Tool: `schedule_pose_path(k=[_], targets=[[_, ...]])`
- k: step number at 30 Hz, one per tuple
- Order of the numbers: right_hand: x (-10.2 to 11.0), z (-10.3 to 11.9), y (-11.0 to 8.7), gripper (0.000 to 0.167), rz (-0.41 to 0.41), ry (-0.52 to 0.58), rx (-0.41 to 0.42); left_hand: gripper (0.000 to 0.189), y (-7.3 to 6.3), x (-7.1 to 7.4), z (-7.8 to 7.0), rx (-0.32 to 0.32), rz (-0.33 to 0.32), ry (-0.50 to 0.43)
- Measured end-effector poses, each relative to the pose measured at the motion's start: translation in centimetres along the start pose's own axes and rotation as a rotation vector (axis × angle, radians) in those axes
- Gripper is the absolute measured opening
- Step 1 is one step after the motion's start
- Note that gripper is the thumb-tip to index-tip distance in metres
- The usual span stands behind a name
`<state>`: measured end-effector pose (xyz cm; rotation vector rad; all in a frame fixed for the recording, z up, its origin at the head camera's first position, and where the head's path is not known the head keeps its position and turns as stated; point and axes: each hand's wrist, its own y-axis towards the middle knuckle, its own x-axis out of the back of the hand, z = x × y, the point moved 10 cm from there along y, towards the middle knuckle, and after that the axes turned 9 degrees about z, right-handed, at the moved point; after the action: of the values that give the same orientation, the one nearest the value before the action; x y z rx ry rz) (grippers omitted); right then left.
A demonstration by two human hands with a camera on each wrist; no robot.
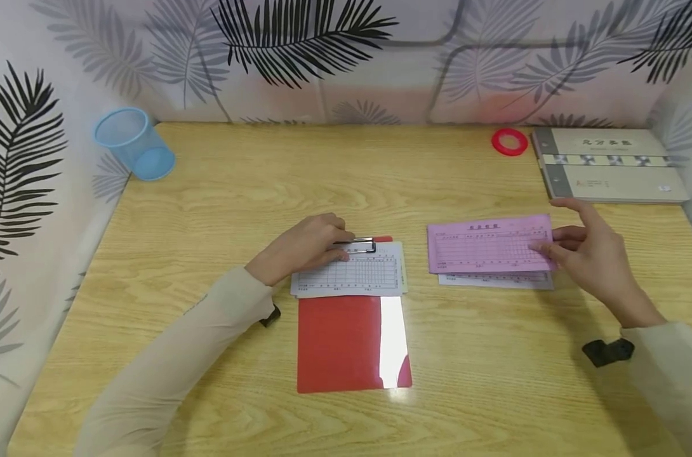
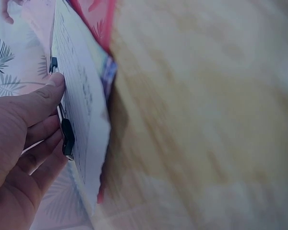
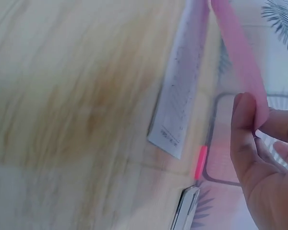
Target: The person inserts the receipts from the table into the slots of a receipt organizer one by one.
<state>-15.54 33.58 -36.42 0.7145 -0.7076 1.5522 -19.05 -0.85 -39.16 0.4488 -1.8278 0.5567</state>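
A red clipboard point(image 1: 340, 343) lies at the middle of the table. White printed forms point(image 1: 346, 273), with a pale yellow-green edge showing beneath, cover its upper part. My left hand point(image 1: 303, 247) pinches the metal clip point(image 1: 371, 245) at its top; in the left wrist view the thumb point(image 2: 55, 86) presses one side of the clip and fingers lie behind. On the right, my right hand point(image 1: 597, 260) pinches the right edge of a pink printed form point(image 1: 489, 244) between thumb and fingers, lifted off the table. Below it lies a white form point(image 1: 494, 280), mostly hidden in the head view.
A blue mesh cup point(image 1: 134, 143) stands at the back left corner. At the back right, a red tape ring point(image 1: 509, 142) lies beside a thick beige book point(image 1: 614, 181). A leaf-patterned cloth point(image 1: 346, 95) rises behind the wooden table point(image 1: 237, 184).
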Motion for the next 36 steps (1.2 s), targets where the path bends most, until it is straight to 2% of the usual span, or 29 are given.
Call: schedule_pose_path(k=[6, 8, 12, 19, 25, 31, 36], targets=[[-0.2, -0.1, -0.3, 0.023, 0.021, 0.133, -0.003, 0.031, 0.1, 0.2, 0.1, 0.002, 0.002, -0.009], [-0.6, 0.0, -0.4, 0.016, 0.035, 0.197, -0.011, 0.031, 0.0, 0.2, 0.0, 0.002, 0.004, -0.012], [-1.5, 0.6, -0.7, 0.020, 0.059, 0.267, -0.038, 0.030, -0.1, 0.3, 0.0, -0.003, 0.001, -0.009], [-4.3, 3.4, -1.3, 0.018, 0.147, 0.324, -0.036, 0.028, -0.2, 0.4, -0.1, -0.005, 0.003, 0.006], [-7.7, 6.5, -2.1, 0.014, 0.226, 0.443, 0.060, 0.027, 0.1, 0.2, -0.1, 0.001, 0.022, 0.015], [-11.4, 8.6, -2.5, 0.015, 0.292, 0.486, 0.049, 0.026, 0.1, 0.2, 0.0, 0.011, 0.030, 0.015], [-14.2, 10.1, -1.7, 0.015, 0.364, 0.509, 0.023, 0.022, 0.2, 0.5, -0.1, 0.010, 0.038, 0.002]])
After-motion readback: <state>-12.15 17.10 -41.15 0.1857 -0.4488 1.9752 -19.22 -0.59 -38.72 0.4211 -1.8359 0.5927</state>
